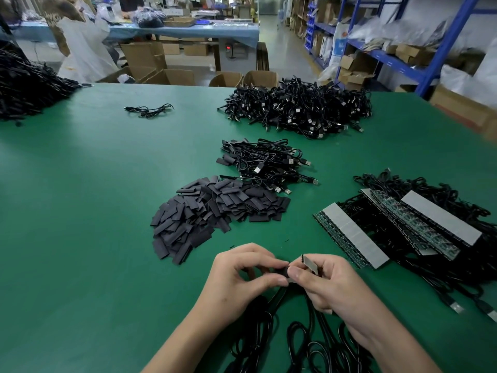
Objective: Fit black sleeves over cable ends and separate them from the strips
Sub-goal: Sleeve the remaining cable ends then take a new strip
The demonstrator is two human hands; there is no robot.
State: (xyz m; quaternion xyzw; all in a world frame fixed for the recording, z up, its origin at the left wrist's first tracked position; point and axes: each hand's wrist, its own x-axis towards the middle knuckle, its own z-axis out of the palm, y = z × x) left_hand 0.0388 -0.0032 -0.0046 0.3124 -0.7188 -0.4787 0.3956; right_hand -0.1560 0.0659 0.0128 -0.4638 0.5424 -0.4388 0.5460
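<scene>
Low in the middle of the green table (107, 200), my left hand (242, 275) pinches a black sleeve (282, 270) between thumb and fingers. My right hand (325, 284) grips a short strip piece (309, 262) with a grey backing, its end meeting the sleeve. Black cables (304, 343) hang from the strip and loop under my wrists. A heap of loose black sleeves (212, 211) lies just beyond my hands. To the right lie long strips (355, 235) with grey backing and cables attached.
A small pile of sleeved USB cables (269, 162) sits behind the sleeves, and a larger cable pile (298, 109) is further back. One loose cable (148, 109) lies at back left, beside a dark heap (27, 84). Cardboard boxes and blue shelving stand beyond the table.
</scene>
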